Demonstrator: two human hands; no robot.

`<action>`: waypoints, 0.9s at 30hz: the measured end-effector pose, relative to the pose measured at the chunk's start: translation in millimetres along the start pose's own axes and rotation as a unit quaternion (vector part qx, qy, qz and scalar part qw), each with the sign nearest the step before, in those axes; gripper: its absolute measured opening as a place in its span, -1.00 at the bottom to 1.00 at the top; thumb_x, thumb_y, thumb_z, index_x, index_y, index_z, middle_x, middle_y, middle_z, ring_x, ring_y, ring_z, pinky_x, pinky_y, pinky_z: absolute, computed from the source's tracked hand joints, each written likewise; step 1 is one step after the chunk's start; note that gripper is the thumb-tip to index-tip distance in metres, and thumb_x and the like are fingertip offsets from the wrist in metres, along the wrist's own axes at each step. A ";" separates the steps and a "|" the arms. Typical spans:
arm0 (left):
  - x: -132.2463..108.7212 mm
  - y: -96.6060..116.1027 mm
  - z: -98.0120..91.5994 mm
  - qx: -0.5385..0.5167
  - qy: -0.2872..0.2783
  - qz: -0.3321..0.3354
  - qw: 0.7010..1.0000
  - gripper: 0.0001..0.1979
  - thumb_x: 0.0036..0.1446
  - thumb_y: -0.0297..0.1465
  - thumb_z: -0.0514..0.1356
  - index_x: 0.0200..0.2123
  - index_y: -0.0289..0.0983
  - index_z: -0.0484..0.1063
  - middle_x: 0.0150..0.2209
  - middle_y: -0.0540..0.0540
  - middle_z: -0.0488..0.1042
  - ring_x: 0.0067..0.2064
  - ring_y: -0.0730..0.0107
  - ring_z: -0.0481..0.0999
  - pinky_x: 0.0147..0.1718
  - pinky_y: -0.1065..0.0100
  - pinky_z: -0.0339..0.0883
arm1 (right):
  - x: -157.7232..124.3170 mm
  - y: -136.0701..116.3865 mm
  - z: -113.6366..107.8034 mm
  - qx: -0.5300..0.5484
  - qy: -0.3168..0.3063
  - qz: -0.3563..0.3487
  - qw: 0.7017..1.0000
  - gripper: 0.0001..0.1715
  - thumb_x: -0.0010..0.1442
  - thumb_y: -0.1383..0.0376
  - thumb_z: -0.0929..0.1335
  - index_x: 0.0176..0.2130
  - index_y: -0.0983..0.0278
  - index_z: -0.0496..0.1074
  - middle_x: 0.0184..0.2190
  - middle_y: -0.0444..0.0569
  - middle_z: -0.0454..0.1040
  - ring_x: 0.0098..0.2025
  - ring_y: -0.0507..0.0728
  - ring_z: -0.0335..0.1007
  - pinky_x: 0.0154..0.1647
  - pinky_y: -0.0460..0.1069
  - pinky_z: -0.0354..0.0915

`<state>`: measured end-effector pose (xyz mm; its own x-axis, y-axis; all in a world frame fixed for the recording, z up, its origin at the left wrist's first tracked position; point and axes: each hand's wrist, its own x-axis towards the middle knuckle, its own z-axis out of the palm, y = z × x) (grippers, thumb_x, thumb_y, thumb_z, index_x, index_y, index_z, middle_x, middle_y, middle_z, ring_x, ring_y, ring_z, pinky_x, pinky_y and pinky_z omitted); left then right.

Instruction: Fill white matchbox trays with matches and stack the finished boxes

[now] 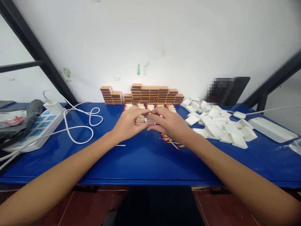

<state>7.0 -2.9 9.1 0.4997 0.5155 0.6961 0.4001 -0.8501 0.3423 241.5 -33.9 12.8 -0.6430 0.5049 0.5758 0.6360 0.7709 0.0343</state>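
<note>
Above the middle of the blue table, my left hand (pixel 129 123) and my right hand (pixel 169 122) meet at the fingertips. Between them is a small white matchbox tray (pixel 151 121), mostly covered by the fingers. Both hands are closed around it, thumbs on the near side. A cluster of matches (pixel 139 120) shows inside the curve of my left hand; whether it is held or lies on the table I cannot tell. Loose red-tipped matches (pixel 172 142) lie below my right hand. Rows of matches (pixel 171 108) lie just beyond the hands.
Stacked brown matchboxes (pixel 149 94) line the wall. White trays (pixel 218 122) are heaped at right, near a dark phone-like device (pixel 240 91) and a white box (pixel 272 129). At left are a power strip (pixel 44 125) and a looping white cable (pixel 67 125). One match (pixel 120 145) lies apart.
</note>
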 end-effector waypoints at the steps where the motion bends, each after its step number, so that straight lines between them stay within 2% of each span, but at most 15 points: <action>1: 0.6 2.5 0.0 -0.029 -0.004 -0.031 0.999 -0.61 0.24 -0.19 0.45 0.09 -0.15 0.64 -0.03 -0.13 0.72 -0.03 0.14 0.68 0.03 0.12 0.54 | 0.0 0.4 -0.2 -0.005 0.005 -0.001 1.000 -0.67 0.54 0.11 0.30 0.15 0.18 0.49 -0.01 0.16 0.53 -0.03 0.26 0.45 -0.14 0.09 0.39; 3: 2.3 6.4 1.0 -0.114 -0.023 -0.098 0.988 -0.54 0.16 -0.16 0.50 0.09 -0.17 0.65 -0.12 -0.11 0.72 -0.14 0.21 0.69 -0.10 0.19 0.58 | -0.1 2.5 -0.9 -0.017 0.016 0.000 1.000 -0.66 0.54 0.13 0.29 0.15 0.20 0.49 -0.02 0.16 0.53 -0.04 0.26 0.46 -0.15 0.08 0.38; 5: 3.9 7.0 3.7 -0.216 -0.039 -0.150 0.964 -0.47 0.09 -0.14 0.54 0.09 -0.21 0.64 -0.17 -0.12 0.71 -0.21 0.25 0.69 -0.20 0.24 0.60 | -0.4 5.2 -1.2 -0.024 0.027 0.002 0.999 -0.64 0.54 0.13 0.30 0.16 0.24 0.49 -0.04 0.17 0.53 -0.05 0.26 0.46 -0.15 0.08 0.38; 7: 4.4 3.9 7.9 -0.298 -0.034 -0.180 0.937 -0.45 0.06 -0.16 0.56 0.08 -0.25 0.63 -0.17 -0.16 0.71 -0.19 0.23 0.71 -0.19 0.22 0.64 | -0.6 8.0 -0.6 -0.019 0.034 0.006 0.999 -0.56 0.51 0.09 0.34 0.23 0.27 0.47 -0.05 0.18 0.54 -0.06 0.27 0.47 -0.13 0.09 0.38; 10: 3.1 -4.5 14.0 -0.344 -0.025 -0.211 0.915 -0.44 0.05 -0.21 0.56 0.08 -0.29 0.61 -0.17 -0.19 0.72 -0.13 0.17 0.74 -0.08 0.15 0.68 | -0.9 12.9 1.7 0.015 0.029 0.019 0.999 -0.49 0.46 0.04 0.39 0.23 0.29 0.46 -0.05 0.19 0.54 -0.04 0.28 0.46 -0.06 0.10 0.38; 13: 1.9 -10.0 16.7 -0.325 -0.008 -0.227 0.918 -0.48 0.05 -0.25 0.56 0.04 -0.31 0.62 -0.18 -0.20 0.72 -0.14 0.19 0.75 -0.06 0.14 0.69 | -1.6 18.9 3.1 0.070 0.013 0.060 0.996 -0.59 0.44 0.03 0.42 0.07 0.27 0.52 -0.10 0.14 0.58 -0.08 0.26 0.47 -0.04 0.10 0.35; 15: 2.0 -10.6 16.5 -0.301 0.014 -0.226 0.926 -0.52 0.04 -0.26 0.56 0.01 -0.29 0.63 -0.16 -0.20 0.72 -0.16 0.22 0.74 -0.09 0.17 0.69 | -2.3 22.0 2.3 0.113 -0.004 0.124 0.986 -0.65 0.42 0.03 0.43 -0.04 0.25 0.55 -0.19 0.07 0.61 -0.18 0.21 0.49 -0.11 0.07 0.33; 18: 2.2 -8.4 15.4 -0.281 0.026 -0.222 0.933 -0.55 0.04 -0.26 0.55 -0.01 -0.27 0.64 -0.08 -0.21 0.71 -0.16 0.23 0.73 -0.15 0.21 0.69 | -2.7 23.2 -0.2 0.225 -0.041 0.234 0.945 -0.70 0.41 0.06 0.40 -0.17 0.24 0.56 -0.38 -0.05 0.61 -0.36 0.13 0.47 -0.26 0.01 0.31; 21: 0.8 -3.8 14.2 -0.260 0.003 -0.218 0.941 -0.59 0.13 -0.20 0.50 0.00 -0.27 0.64 -0.13 -0.19 0.71 -0.23 0.27 0.72 -0.24 0.25 0.66 | -1.7 21.4 -1.7 0.302 -0.048 0.276 0.911 -0.71 0.35 0.08 0.41 -0.21 0.25 0.57 -0.46 -0.09 0.59 -0.43 0.10 0.47 -0.32 -0.01 0.30; 23: -0.6 0.2 13.0 -0.208 -0.010 -0.188 0.960 -0.58 0.19 -0.17 0.47 0.04 -0.25 0.63 -0.18 -0.16 0.71 -0.26 0.29 0.69 -0.28 0.27 0.62 | -0.9 20.2 -2.7 0.298 -0.036 0.278 0.912 -0.72 0.32 0.09 0.43 -0.24 0.25 0.58 -0.47 -0.10 0.58 -0.43 0.10 0.45 -0.34 -0.01 0.29; 25: -1.6 4.0 11.2 -0.126 -0.013 -0.124 0.984 -0.58 0.18 -0.17 0.49 0.05 -0.21 0.64 -0.15 -0.13 0.70 -0.21 0.28 0.68 -0.22 0.26 0.59 | -0.2 19.7 -5.1 0.292 -0.038 0.276 0.915 -0.73 0.30 0.09 0.43 -0.27 0.25 0.58 -0.47 -0.09 0.56 -0.43 0.09 0.44 -0.35 -0.01 0.29; 27: -1.7 6.7 9.2 -0.060 -0.013 -0.061 0.996 -0.61 0.17 -0.19 0.51 0.02 -0.19 0.65 -0.12 -0.11 0.70 -0.15 0.27 0.67 -0.13 0.24 0.56 | 0.4 19.4 -9.3 0.295 -0.051 0.268 0.916 -0.73 0.29 0.10 0.42 -0.29 0.25 0.57 -0.46 -0.08 0.56 -0.43 0.09 0.43 -0.36 -0.01 0.30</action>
<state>15.8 -8.5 4.4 0.4741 0.6173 0.6279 0.3648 -0.7867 0.4980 257.6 -22.3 21.3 -0.3612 0.8828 0.3002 0.5502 0.4617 -0.6958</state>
